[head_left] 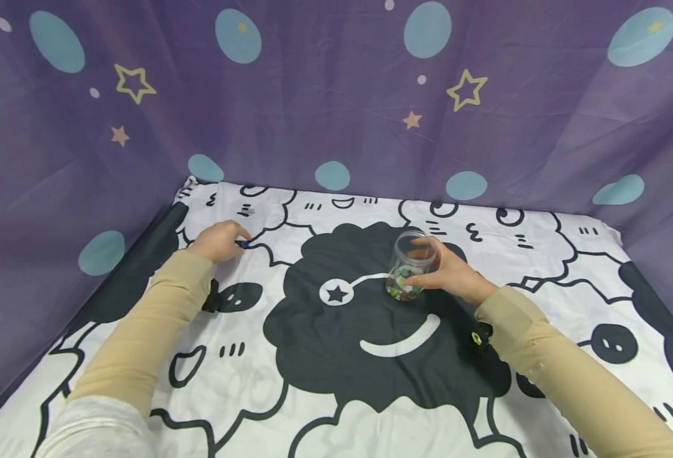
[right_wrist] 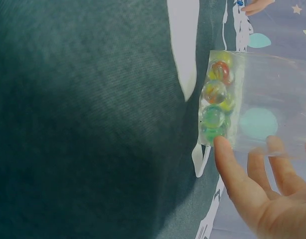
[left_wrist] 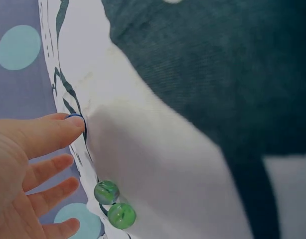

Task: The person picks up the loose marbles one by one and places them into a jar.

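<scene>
My left hand, at the far left of the cloth, pinches a small blue marble between thumb and forefinger. Only its blue edge shows past the thumb in the left wrist view, where the other fingers are spread apart. Two green marbles lie side by side near those fingers. My right hand grips a clear, lidless jar from its right side, over the dark sheep print. Green, yellow and orange-red marbles are gathered at the jar's bottom. The thumb lies low against the jar, with the fingers partly seen through it.
A black-and-white cloth printed with sheep faces covers the table. Purple curtains with stars and teal dots stand along its back and sides. A dark wrist strap hangs below the right cuff.
</scene>
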A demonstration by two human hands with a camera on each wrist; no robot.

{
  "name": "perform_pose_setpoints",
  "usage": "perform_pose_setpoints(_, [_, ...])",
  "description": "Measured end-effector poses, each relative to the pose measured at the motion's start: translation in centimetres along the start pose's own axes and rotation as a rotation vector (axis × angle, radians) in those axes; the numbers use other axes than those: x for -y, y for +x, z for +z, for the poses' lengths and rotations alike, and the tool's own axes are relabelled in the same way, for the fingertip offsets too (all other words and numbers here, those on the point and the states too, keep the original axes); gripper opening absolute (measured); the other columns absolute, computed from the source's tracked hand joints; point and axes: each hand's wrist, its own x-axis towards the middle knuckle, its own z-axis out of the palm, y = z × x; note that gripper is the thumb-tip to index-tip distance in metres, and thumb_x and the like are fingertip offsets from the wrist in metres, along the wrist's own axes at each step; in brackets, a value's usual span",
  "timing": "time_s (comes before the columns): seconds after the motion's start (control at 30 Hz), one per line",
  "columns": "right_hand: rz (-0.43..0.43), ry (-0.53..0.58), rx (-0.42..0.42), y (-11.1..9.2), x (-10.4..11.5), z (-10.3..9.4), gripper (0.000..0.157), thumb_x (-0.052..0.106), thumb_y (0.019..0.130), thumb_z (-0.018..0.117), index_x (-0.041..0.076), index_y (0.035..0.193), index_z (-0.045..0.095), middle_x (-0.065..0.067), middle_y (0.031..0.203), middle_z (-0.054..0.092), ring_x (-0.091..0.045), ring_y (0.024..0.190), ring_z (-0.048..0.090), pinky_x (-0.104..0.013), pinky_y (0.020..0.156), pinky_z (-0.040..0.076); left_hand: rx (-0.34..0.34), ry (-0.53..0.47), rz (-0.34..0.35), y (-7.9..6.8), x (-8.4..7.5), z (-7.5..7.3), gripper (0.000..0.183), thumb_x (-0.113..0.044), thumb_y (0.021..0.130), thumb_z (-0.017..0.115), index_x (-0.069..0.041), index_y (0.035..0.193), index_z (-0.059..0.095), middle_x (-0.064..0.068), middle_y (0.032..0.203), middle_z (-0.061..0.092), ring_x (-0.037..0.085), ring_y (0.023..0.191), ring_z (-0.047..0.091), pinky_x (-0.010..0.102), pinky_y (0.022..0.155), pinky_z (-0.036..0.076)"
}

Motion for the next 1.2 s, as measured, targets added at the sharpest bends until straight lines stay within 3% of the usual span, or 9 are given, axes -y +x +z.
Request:
perform_pose_setpoints(0.8, [-0.018,-0.003,-0.006,0.0,-0.07,0.07,0.082,0.015,0.08,0.077,0.01,0.145,0.027,-0.019,0.141,0.042,-0.026,0.098,0.058,-0.042,0.077,0.054,0.028,-0.014,-0.065,0.72,0.45,0.64,0.03,-0.006,0.084,0.065,0.001,0.113,0.066,0.025,0.122,0.059,0.042,0.117,0.052,0.056,0.097,0.044])
perform_pose_setpoints(1.2, [-0.018,-0.003,-0.013,-0.09,-0.05,0.05,0.083,0.015,0.08,0.077,0.01,0.146,0.027,-0.019,0.141,0.042,-0.03,0.104,0.055,-0.034,0.076,0.053,0.034,-0.022,-0.072,0.95,0.58,0.62,0.028,-0.005,0.085,0.064,0.0,0.113,0.066,0.025,0.122,0.059,0.042,0.117,0.052,0.056,0.097,0.044])
